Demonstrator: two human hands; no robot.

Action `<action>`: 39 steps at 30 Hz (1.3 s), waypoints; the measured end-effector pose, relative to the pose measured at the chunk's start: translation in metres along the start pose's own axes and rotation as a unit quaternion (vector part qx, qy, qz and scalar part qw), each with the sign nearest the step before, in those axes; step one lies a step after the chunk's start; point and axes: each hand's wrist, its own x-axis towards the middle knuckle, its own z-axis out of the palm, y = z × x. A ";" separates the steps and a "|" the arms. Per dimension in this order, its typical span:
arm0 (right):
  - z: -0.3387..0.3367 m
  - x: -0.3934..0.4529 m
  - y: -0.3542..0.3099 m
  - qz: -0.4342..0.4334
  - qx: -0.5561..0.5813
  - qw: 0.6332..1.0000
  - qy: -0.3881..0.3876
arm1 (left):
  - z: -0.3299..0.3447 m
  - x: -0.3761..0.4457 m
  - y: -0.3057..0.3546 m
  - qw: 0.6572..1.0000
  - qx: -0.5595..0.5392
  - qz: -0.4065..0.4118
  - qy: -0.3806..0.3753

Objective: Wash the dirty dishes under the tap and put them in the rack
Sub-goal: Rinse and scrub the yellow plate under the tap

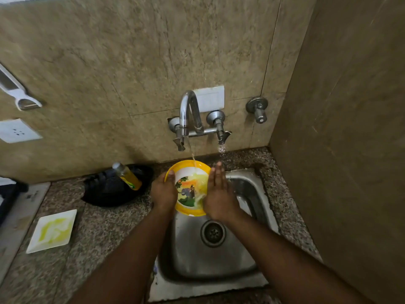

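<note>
A round plate with a yellow rim and a cartoon picture is held tilted over the steel sink, under the stream from the chrome tap. My left hand grips its left rim, thumb over the edge. With straight fingers, my right hand lies against the plate's right side and face. Water runs across the plate. A white square plate smeared with yellow-green residue lies on the counter at the left. No rack is in view.
A soap bottle with yellow liquid leans on a black pan-like dish left of the sink. The granite counter surrounds the sink. A wall stands close on the right. The right tap handle drips.
</note>
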 end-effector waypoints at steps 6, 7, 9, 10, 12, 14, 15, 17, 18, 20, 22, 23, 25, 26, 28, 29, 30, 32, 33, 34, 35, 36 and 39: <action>0.027 -0.038 -0.006 -0.051 -0.009 0.999 -0.006 | 0.004 -0.014 0.008 0.994 0.075 0.026 0.071; 0.024 -0.034 -0.006 -0.040 -0.009 0.999 -0.001 | 0.005 -0.017 0.007 0.994 0.071 0.037 0.074; 0.011 -0.016 -0.008 -0.002 0.002 1.000 0.002 | 0.009 -0.022 0.010 0.995 0.047 0.044 0.079; 0.006 -0.009 -0.010 0.013 0.013 1.000 0.014 | 0.011 -0.023 0.011 0.994 0.041 0.047 0.089; 0.001 -0.005 -0.019 0.026 0.040 0.999 0.018 | 0.014 -0.023 0.015 0.990 0.048 0.054 0.121; 0.004 -0.018 -0.033 0.024 0.066 0.998 0.001 | 0.013 -0.020 0.018 0.983 0.062 0.042 0.165; 0.007 -0.030 -0.040 0.022 0.080 0.997 -0.004 | 0.011 -0.017 0.016 0.981 0.068 0.038 0.178; 0.009 -0.042 -0.046 0.028 0.096 0.994 -0.036 | 0.010 -0.019 0.013 0.979 0.081 0.038 0.181; 0.009 -0.038 -0.045 0.034 0.095 0.994 -0.045 | 0.010 -0.020 0.010 0.979 0.083 0.038 0.181; 0.009 -0.021 -0.040 0.045 0.083 0.995 -0.042 | 0.012 -0.024 0.005 0.979 0.073 0.044 0.185; 0.003 -0.002 -0.032 0.042 0.073 0.996 -0.017 | 0.016 -0.030 0.005 0.980 0.050 0.039 0.188; 0.000 0.005 -0.029 0.036 0.085 0.996 -0.004 | 0.018 -0.031 0.007 0.981 0.034 0.040 0.185; -0.007 0.015 -0.024 0.028 0.162 0.986 0.028 | 0.018 -0.030 0.007 0.986 -0.010 0.042 0.161; -0.010 0.019 -0.020 0.046 0.214 0.975 0.041 | 0.018 -0.026 0.003 0.990 -0.043 0.034 0.133; -0.019 0.028 -0.008 0.134 0.346 0.928 0.036 | 0.015 -0.015 -0.013 0.993 -0.105 -0.006 0.060; -0.024 0.031 -0.001 0.180 0.431 0.884 0.024 | 0.012 -0.013 -0.019 0.992 -0.123 -0.027 0.028; -0.029 0.032 0.005 0.216 0.504 0.836 0.011 | 0.011 -0.010 -0.026 0.991 -0.131 -0.037 0.004; -0.035 0.029 0.012 0.246 0.575 0.781 -0.019 | 0.012 -0.008 -0.031 0.996 -0.084 -0.018 -0.019; -0.036 0.026 0.014 0.251 0.573 0.780 -0.016 | 0.017 -0.007 -0.033 1.000 -0.006 -0.001 -0.019; -0.036 0.023 0.014 0.254 0.560 0.788 0.002 | 0.023 -0.007 -0.035 0.994 0.108 0.019 -0.021; -0.035 0.021 0.014 0.254 0.539 0.803 0.029 | 0.032 -0.009 -0.036 0.975 0.218 0.016 -0.046; -0.035 0.017 0.012 0.248 0.512 0.820 0.055 | 0.043 -0.013 -0.037 0.947 0.310 0.019 -0.085; -0.042 0.000 0.007 0.234 0.382 0.889 0.092 | 0.070 -0.029 -0.048 0.887 0.402 0.112 -0.197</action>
